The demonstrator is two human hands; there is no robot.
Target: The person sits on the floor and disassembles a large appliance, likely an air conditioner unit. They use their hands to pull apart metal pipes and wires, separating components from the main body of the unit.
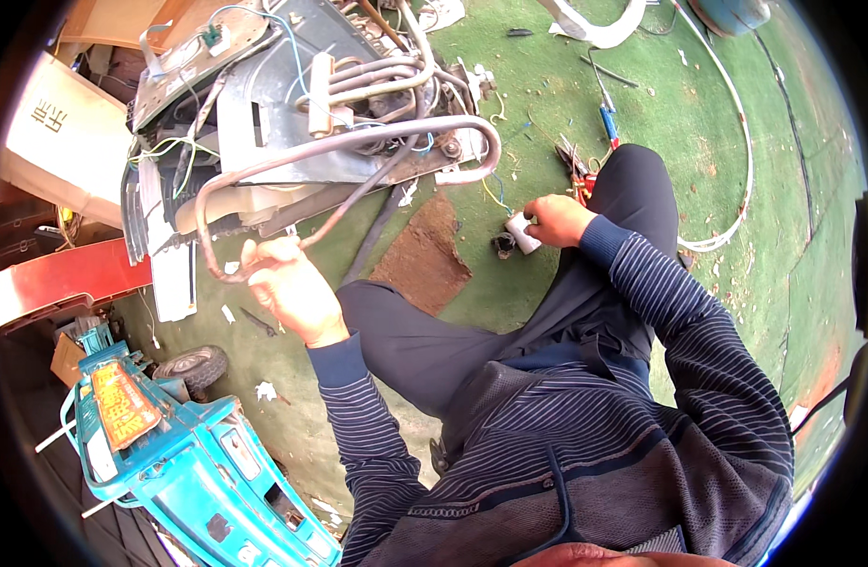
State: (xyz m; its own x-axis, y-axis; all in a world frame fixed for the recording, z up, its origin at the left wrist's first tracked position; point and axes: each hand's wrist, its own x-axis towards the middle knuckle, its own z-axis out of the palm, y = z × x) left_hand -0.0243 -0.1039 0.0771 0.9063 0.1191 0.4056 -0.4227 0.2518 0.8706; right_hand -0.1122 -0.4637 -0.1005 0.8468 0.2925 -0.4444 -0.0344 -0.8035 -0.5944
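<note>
My left hand [297, 291] is closed around the lower bend of a long, looped metal tube [492, 146]. That tube reaches over a partly dismantled grey metal appliance [264, 142] with loose wires and more bent pipes. My right hand [559, 221] has its fingers on a small white cylinder [523, 232] low over the green floor. Thin blue and yellow wires show just above the cylinder, and a small dark part [503, 246] sits at its left. Close to my right knee are pliers with red handles [581, 177] and a blue and red screwdriver [609, 125].
A brown flat piece [425, 255] lies on the green floor [755, 293] between my legs and the appliance. At left are a cardboard box [70, 142], a red panel [70, 281] and a blue toy-like vehicle [203, 463]. A white hose [748, 142] curves at right; scraps are scattered about.
</note>
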